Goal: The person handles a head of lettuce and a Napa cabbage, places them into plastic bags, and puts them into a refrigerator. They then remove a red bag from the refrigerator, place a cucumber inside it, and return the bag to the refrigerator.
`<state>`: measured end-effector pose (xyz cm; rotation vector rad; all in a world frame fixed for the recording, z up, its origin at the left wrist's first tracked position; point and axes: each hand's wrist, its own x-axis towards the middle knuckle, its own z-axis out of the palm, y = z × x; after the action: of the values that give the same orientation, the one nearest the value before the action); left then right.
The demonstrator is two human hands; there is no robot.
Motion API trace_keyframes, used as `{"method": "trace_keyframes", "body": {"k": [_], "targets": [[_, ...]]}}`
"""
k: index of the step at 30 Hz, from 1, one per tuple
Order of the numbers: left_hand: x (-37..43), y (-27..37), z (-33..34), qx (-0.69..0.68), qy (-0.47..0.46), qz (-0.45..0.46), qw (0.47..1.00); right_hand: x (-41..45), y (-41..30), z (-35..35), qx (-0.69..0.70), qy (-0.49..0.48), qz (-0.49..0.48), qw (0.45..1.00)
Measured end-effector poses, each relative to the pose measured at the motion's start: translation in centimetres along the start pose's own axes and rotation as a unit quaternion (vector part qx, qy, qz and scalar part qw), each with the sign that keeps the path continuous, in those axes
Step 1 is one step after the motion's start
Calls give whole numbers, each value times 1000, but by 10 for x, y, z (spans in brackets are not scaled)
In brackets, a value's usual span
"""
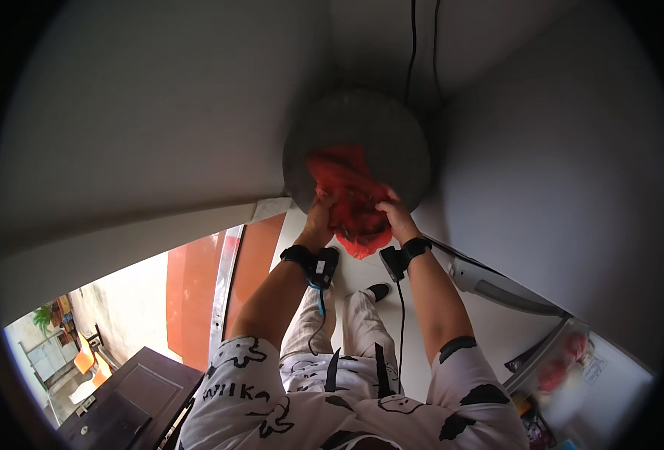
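Observation:
A thin red plastic bag hangs crumpled between my two hands. My left hand grips its left side, and my right hand grips its right side. The bag's far end spreads over a dark round surface, whose kind the shade does not settle. Its near end hangs down toward the floor, and what lies inside is hidden. Each wrist carries a black strap with a small black device on a cable, the left device and the right device.
Walls close in the corner behind the round surface, and two dark cables run down there. At right, an open refrigerator holds bagged food. A dark brown door and a doorway lie at lower left. My shoe shows on the pale floor.

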<state>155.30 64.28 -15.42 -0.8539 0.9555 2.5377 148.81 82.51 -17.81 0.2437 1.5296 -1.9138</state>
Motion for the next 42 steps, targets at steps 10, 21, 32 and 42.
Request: {"method": "trace_keyframes", "body": {"k": [10, 21, 32, 42], "targets": [[15, -28, 66, -100, 113, 161, 975, -3, -13, -17, -340, 185, -199, 900], [-18, 9, 72, 140, 163, 296, 931, -41, -39, 9, -286, 232, -249, 896], [-53, 53, 78, 716, 64, 409, 561, -69, -80, 28, -155, 268, -312, 899], [-49, 75, 107, 734, -14, 534, 420, -89, -89, 61, -564, 242, -398, 682]]}}
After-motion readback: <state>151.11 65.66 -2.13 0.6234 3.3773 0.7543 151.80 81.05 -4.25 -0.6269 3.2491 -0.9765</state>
